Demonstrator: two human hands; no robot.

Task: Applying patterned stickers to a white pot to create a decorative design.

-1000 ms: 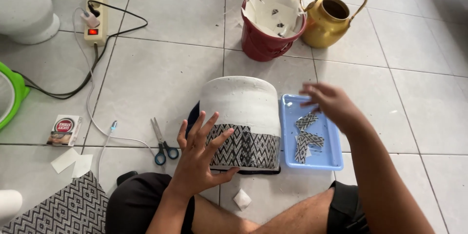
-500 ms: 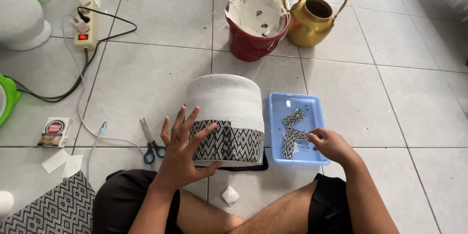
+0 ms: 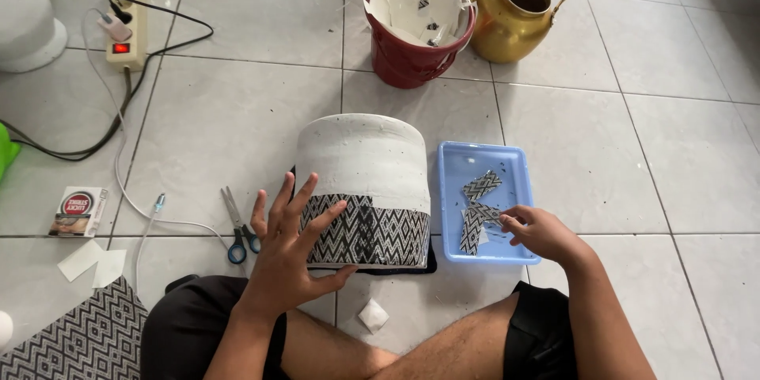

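We're sitting cross-legged on a pale grey tiled floor (image 3: pixel 237 111), glossy with thin grout lines, and the white pot (image 3: pixel 364 182) lying on its side right in front of our knees is the centre of everything. It's a chunky, rough, cement-looking cylinder, and its near end is wrapped in a band of black-and-white zigzag fabric (image 3: pixel 372 233).

Our left hand (image 3: pixel 289 249) is spread wide open, fingers fanned, palm pressed flat on the left edge of that fabric band, not gripping anything. Our right hand (image 3: pixel 542 233) is just right of the pot, over the near edge of a shallow blue plastic tray (image 3: pixel 451 190), fingers loosely curled with the tips touching a cut strip of the same patterned fabric (image 3: pixel 473 226). We can't tell whether it's actually pinched or only touched.

Left of the pot lie blue-handled scissors (image 3: pixel 236 226) and a thin white cable (image 3: pixel 150 214). Behind the pot stands a dark red bucket (image 3: pixel 416 55) stuffed with white paper scraps, and beside that a shiny brass kettle (image 3: pixel 514 24). Far behind-left of the pot there's a power strip (image 3: pixel 127 28) with a glowing red switch. Near-left of the pot, a bigger piece of patterned cloth (image 3: pixel 75 340).
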